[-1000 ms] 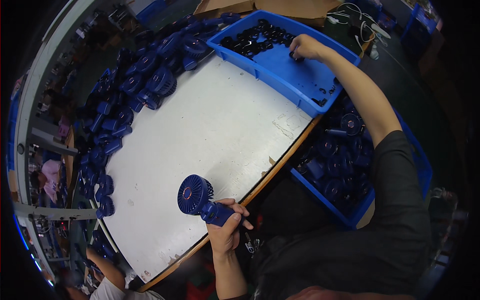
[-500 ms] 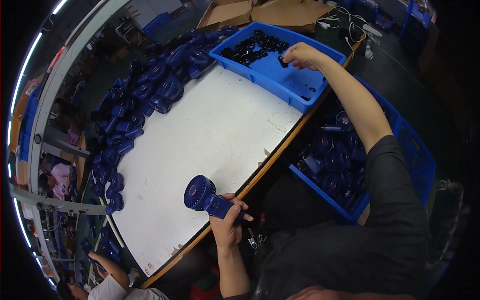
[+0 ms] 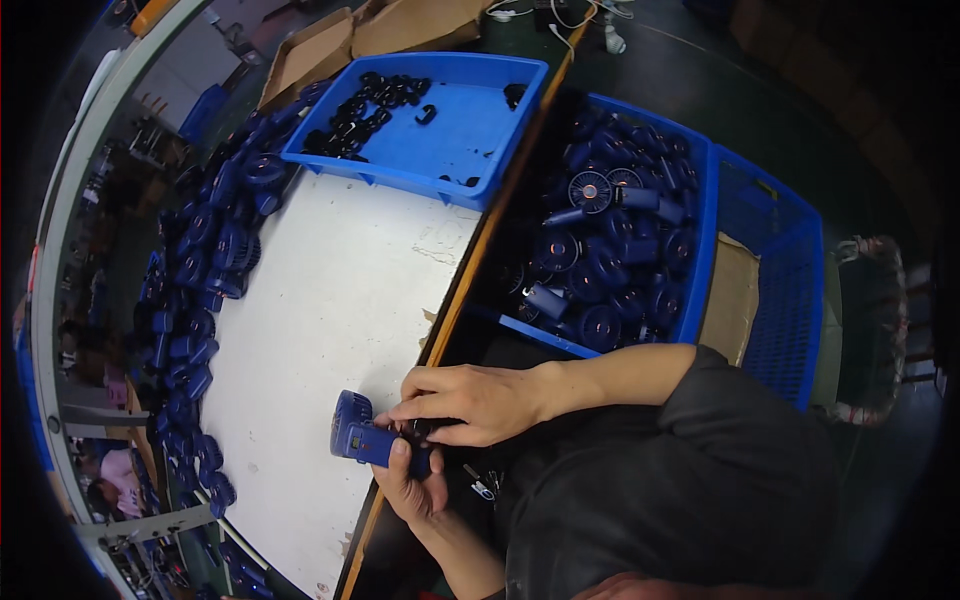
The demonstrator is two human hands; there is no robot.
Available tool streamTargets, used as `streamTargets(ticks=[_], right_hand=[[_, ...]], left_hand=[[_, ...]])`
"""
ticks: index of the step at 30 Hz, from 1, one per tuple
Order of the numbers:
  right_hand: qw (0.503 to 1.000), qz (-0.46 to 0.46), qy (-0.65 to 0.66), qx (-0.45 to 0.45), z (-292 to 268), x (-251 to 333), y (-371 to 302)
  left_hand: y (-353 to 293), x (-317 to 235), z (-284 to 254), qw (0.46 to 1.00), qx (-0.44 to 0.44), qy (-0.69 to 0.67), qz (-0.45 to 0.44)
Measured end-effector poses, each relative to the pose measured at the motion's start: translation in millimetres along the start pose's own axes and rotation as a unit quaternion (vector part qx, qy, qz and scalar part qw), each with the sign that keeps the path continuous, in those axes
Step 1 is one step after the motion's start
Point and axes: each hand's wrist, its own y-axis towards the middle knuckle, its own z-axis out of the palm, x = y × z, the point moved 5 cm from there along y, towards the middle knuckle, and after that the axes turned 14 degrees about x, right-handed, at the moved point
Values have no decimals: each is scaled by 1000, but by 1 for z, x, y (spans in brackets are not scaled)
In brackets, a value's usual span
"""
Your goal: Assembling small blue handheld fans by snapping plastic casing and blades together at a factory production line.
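Observation:
Over the near edge of the white table, my left hand [image 3: 420,492] is closed round the handle of a dark blue handheld fan [image 3: 370,445]. The fan's round head points left, and a small display shows on its body. My right hand [image 3: 480,403] reaches across from the right, its fingers bent against the side of the fan handle. Under those fingertips sits a small black part [image 3: 418,428], mostly covered by the fingers. More small black parts [image 3: 350,120] lie heaped in the left of a blue tray [image 3: 400,180] at the table's far end.
Many blue fans [image 3: 230,245] are piled along the table's left side. Right of the wooden table edge [image 3: 460,290] stands a blue crate [image 3: 700,290] full of fans, beside another crate [image 3: 800,330] with cardboard. Cardboard boxes [image 3: 415,28] and white cables lie beyond the tray.
My right hand has come back from the tray to the fan with a small black part. My left hand has turned the fan more side-on. The head view has shifted right.

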Motion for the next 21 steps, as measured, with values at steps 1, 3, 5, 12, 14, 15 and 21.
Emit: streamTargets(ticks=[1,3,5,12,14,15,21], right_hand=[[999,-17,-30,-1,-3,5,-2],[995,-65,-73,-4,-7,11,-3],[991,-89,-102,4,-9,13,-6],[987,-71,-139,31,-8,12,7],[982,-65,-172,40,-2,14,14],[973,-59,-218,41,2,16,14],[961,19,-275,17,18,19,-4]], left_hand=[[-3,0,4,1000,6,0,0],[-7,1,11,1000,-2,-6,5],[-10,1,14,1000,11,-6,-6],[-20,17,24,979,158,111,-70],[-23,25,26,982,144,90,-81],[-23,25,28,988,114,66,-78],[-13,30,38,998,-64,-21,-10]])
